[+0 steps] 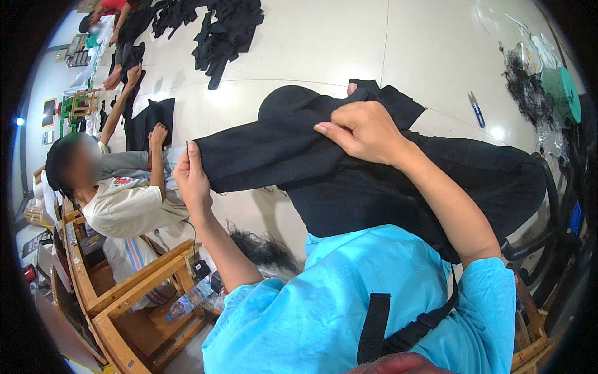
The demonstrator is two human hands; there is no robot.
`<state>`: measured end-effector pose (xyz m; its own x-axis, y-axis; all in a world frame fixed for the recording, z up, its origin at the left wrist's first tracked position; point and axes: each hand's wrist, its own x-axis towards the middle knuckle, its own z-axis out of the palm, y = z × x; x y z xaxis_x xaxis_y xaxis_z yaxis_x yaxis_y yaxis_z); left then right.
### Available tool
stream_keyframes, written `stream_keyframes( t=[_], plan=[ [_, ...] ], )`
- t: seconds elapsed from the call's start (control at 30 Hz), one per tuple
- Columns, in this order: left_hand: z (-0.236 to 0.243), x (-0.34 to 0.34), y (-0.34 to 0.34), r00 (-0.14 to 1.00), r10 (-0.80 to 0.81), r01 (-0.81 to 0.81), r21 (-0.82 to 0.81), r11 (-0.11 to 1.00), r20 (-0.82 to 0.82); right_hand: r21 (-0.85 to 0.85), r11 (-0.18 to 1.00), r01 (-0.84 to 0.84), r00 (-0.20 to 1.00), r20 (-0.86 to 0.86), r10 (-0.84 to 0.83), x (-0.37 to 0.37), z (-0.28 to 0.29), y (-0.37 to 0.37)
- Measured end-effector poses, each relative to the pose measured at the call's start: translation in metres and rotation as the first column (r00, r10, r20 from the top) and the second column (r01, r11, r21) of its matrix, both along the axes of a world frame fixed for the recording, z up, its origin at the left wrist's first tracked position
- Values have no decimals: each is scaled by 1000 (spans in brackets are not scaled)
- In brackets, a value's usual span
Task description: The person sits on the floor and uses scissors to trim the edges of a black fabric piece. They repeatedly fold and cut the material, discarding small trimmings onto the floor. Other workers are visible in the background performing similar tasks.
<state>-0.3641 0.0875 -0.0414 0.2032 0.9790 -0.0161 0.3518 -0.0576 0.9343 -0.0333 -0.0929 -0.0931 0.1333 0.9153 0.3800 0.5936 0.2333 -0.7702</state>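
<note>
My left hand (193,176) pinches the left end of a flat strip of black fabric (261,156), thumb on top, holding it stretched out sideways. My right hand (367,131) grips the same fabric farther right, fingers curled and thumb lying along it. More of the black cloth is spread beneath, over my lap. A small bit of skin shows past the cloth's far edge; I cannot tell whose. Thread snips (476,111) with a blue handle lie on the floor to the right.
A co-worker (112,202) sits at left holding black cloth, another person (115,12) farther back. Black scraps (227,37) lie on the tiled floor (311,43). Wooden frames (112,299) and a plastic bottle (187,299) are lower left. Dark fibre tufts (523,87) and a green round object (560,93) are right.
</note>
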Motion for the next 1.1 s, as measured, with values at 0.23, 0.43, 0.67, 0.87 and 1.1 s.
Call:
stream_keyframes(
  t=[0.23, 0.43, 0.67, 0.87, 1.1],
  plan=[
    [-5, -10, -5, 999, 16, -11, -94, 996, 48, 18, 999, -49, 999, 13, 49, 20, -9, -16],
    [-9, -10, -2, 996, -18, 27, -105, 994, 86, -91, 995, -49, 994, 89, 57, 61, -13, -46],
    [-12, -6, -2, 994, 16, -5, -106, 994, 109, -196, 981, -11, 982, 185, 48, 108, -12, -71],
    [-10, -12, -1, 993, 12, 3, -126, 992, 118, -176, 984, 13, 993, 115, 8, 119, -9, -82],
    [-12, -13, 3, 989, 16, 4, -136, 991, 146, -180, 981, 72, 969, 246, -26, 141, 2, -94]
  ],
)
